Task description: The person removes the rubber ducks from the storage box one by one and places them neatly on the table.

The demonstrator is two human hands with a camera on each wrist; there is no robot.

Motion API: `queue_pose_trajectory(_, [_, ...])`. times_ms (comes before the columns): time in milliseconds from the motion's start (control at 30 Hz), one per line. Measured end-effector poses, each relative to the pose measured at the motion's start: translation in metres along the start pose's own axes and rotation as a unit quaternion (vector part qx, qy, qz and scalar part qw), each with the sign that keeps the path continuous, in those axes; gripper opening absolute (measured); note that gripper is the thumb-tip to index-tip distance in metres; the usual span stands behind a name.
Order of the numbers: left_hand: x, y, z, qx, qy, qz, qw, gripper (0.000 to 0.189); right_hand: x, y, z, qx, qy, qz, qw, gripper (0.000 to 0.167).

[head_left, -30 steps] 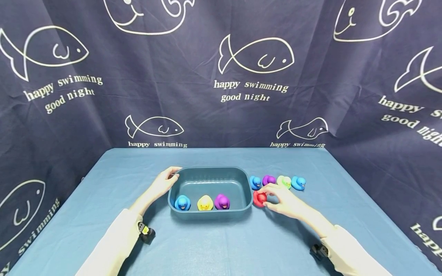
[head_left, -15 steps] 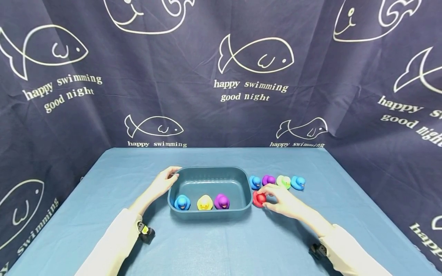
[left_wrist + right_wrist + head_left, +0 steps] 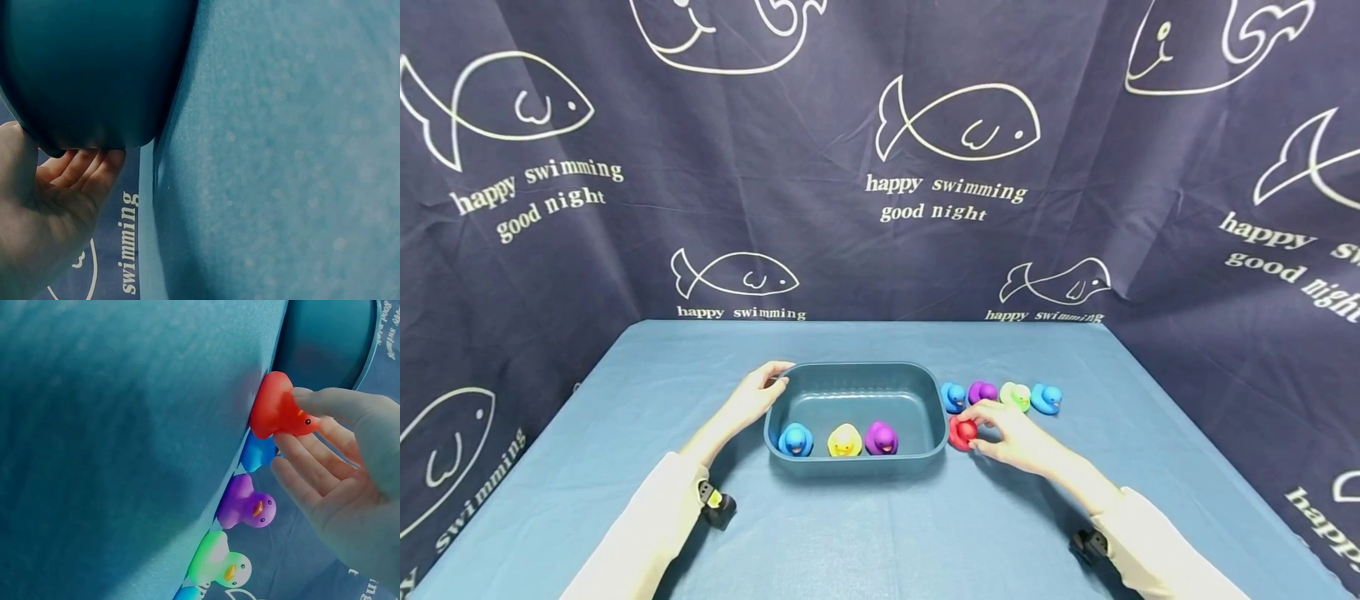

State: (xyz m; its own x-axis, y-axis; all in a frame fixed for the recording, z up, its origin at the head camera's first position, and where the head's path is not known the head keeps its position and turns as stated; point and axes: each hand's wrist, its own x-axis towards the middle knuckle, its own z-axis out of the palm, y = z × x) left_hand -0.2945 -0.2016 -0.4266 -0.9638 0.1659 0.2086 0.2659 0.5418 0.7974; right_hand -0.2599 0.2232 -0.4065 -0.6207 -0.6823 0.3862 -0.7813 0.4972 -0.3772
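Observation:
My left hand [image 3: 760,395] holds the dark teal bin [image 3: 857,459] at its far left corner. In the left wrist view, the fingers [image 3: 100,172] lie along the bin's outer wall. A blue duck [image 3: 795,440], a yellow duck [image 3: 845,441] and a purple duck [image 3: 882,438] sit in the bin along its near side. Just outside the bin's right end, my right hand [image 3: 1011,433] pinches a red rubber duck [image 3: 273,406] between thumb and fingers. The red duck stands on the table, its head partly covered by the fingers.
Behind the red duck, a row holds a blue duck [image 3: 954,397], a purple duck [image 3: 239,501], a green duck [image 3: 215,559] and another blue duck [image 3: 1047,398]. Blue cloth covers the table [image 3: 850,533]. A dark printed curtain [image 3: 820,200] hangs behind and at both sides.

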Motion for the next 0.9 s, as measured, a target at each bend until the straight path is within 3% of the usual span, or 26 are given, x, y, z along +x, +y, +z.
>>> queue_pose_trajectory(433, [0.000, 0.000, 0.001, 0.022, 0.011, 0.000, 0.9997, 0.033, -0.001, -0.001, 0.000, -0.004, -0.003, 0.006, 1.0000, 0.034])
queue_pose_trajectory(900, [0.002, -0.002, 0.001, 0.011, 0.009, 0.001, 0.9999, 0.033, 0.009, -0.010, -0.012, -0.067, 0.043, 0.012, 0.9967, 0.037])
